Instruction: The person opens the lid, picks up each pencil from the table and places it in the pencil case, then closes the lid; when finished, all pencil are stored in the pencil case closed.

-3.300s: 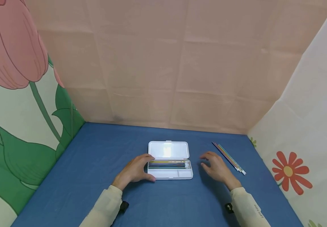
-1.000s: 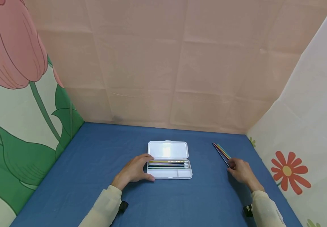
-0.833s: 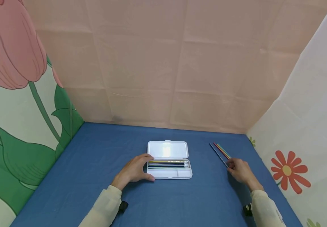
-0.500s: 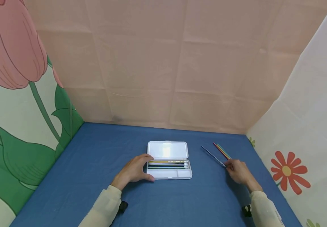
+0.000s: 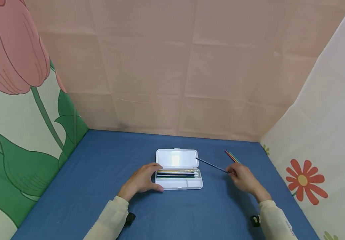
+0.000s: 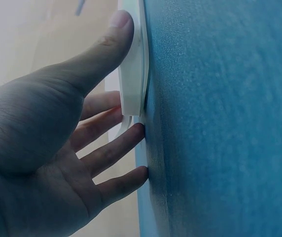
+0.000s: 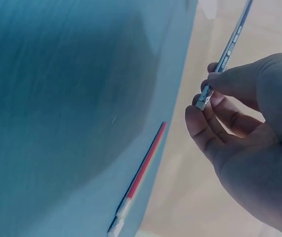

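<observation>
A white pencil case (image 5: 172, 184) lies with its lid (image 5: 168, 158) folded back, and several pencils (image 5: 176, 174) fill its rear compartment. My left hand (image 5: 141, 179) holds the case by its left end, thumb at the front edge; in the left wrist view the thumb presses the white case wall (image 6: 132, 84). My right hand (image 5: 243, 180) pinches a dark blue pencil (image 5: 211, 164) by its eraser end, in the air to the right of the case. In the head view the pencil's far tip overlaps the lid's right edge. The right wrist view shows the white eraser (image 7: 200, 104) at the fingertips.
Several coloured pencils (image 5: 231, 156) lie on the blue table (image 5: 187, 216) behind the right hand, which partly hides them; a red pencil (image 7: 146, 165) shows in the right wrist view. A beige sheet (image 5: 175, 66) stands at the back, with flower-printed sheets (image 5: 334, 133) at the sides.
My right hand has reached the loose pencils, taken the dark blue one, swung its tip left and lifted it toward the case. The left hand and the case have stayed put.
</observation>
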Demonstrator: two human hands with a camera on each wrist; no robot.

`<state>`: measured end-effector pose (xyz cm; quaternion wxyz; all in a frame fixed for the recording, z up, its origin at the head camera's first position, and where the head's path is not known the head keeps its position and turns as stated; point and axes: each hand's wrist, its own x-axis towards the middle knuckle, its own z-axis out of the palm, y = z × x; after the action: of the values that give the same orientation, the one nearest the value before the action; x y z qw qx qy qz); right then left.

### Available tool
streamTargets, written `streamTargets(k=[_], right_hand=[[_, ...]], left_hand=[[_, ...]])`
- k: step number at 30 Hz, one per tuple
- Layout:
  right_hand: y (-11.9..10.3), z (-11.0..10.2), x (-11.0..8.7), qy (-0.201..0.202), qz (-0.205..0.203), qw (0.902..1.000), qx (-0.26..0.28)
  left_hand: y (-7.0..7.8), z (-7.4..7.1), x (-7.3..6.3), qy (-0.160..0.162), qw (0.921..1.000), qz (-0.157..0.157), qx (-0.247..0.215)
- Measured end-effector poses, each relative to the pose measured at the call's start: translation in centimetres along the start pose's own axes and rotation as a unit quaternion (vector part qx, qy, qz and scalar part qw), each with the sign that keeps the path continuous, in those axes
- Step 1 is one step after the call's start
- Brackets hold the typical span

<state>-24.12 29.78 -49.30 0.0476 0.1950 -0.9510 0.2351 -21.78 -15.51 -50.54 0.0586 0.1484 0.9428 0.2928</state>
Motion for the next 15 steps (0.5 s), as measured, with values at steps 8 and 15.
streamTargets(k=[8,15], right_hand=[[-1.9,1.2,1.1,0.005,-0.042,0.9990,-0.011],[-3.9,2.1,2.1,-0.013,-0.063,0.9980,-0.003]], left_hand=[[0.1,0.1,0.0,0.001,1.0000,-0.002,0.001],[0.1,0.0,0.0,0.001,1.0000,-0.003,0.002]])
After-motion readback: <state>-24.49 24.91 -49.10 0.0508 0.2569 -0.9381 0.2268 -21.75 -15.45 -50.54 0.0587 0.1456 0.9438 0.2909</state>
